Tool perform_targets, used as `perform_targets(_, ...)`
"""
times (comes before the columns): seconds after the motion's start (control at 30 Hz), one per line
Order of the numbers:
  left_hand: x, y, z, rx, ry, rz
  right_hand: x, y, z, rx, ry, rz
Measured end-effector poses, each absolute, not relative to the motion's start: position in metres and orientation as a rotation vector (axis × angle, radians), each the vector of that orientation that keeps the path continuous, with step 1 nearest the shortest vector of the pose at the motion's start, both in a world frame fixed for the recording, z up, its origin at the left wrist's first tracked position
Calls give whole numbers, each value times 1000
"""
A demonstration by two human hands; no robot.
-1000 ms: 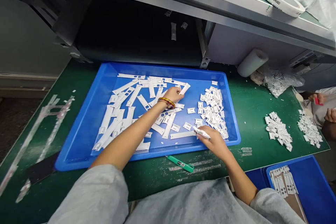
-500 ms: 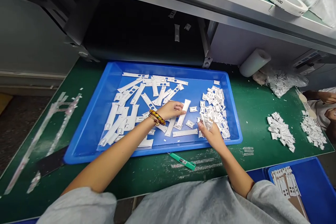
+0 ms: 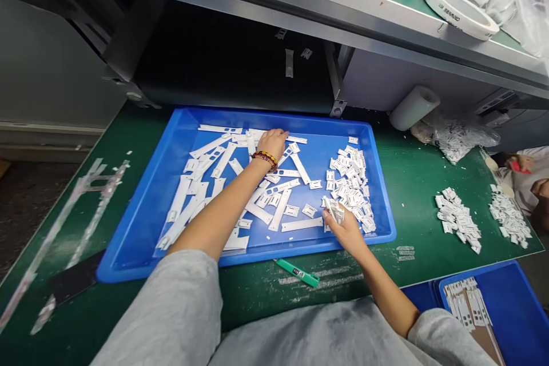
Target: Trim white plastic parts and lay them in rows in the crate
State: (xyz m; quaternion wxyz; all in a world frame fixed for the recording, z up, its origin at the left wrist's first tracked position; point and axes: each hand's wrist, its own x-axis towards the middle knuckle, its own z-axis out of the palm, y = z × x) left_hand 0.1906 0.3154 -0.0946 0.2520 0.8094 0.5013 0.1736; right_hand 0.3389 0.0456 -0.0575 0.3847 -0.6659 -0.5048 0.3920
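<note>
A blue tray (image 3: 146, 200) lies on the green bench. Long white plastic strips (image 3: 206, 166) are scattered over its left and middle. Small white pieces (image 3: 351, 180) are heaped at its right. My left hand (image 3: 272, 142), with a beaded bracelet at the wrist, reaches to the far middle of the tray, fingers curled down onto the strips there. My right hand (image 3: 343, 226) rests near the tray's front right, closed on a small bunch of white pieces (image 3: 333, 209).
A green pen-like tool (image 3: 298, 273) lies in front of the tray. Piles of small white pieces (image 3: 457, 217) sit on the bench at right, near another person's hand (image 3: 521, 163). A second blue tray (image 3: 506, 309) is at lower right. A tape roll (image 3: 461, 3) sits on the shelf.
My left hand let go of the strip it held in the middle of the tray and moved to the strips at the far side. My right hand stayed, still holding small pieces.
</note>
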Motion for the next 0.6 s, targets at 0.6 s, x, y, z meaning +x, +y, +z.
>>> perform_targets(0.6,152,239,-37,1565,1059,419,338,49,-56,-1634,-1075,1052)
